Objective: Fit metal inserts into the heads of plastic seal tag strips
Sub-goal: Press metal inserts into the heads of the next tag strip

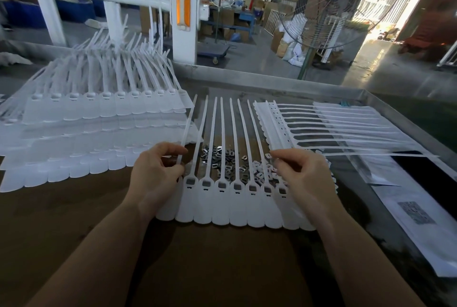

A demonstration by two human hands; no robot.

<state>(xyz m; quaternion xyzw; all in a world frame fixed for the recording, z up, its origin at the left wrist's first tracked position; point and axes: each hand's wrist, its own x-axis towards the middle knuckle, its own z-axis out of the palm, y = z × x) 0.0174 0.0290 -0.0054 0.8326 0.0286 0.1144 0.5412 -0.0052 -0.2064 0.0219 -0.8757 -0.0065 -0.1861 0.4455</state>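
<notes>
A joined sheet of white plastic seal tag strips [237, 205] lies flat on the brown table [74, 220], heads up, probably so the small grey metal inserts [217, 158] heaped just behind stay within reach. The left hand [158, 170] pinches the leftmost strip's tail with curled fingers. The right hand [300, 175], fingers curled, seems to pinch something small; what, I cannot tell

white seal tag strips [237, 210] lie on a brown bench [86, 210]; beyond the grips, shiny silver metal inserts [217, 158].
</notes>
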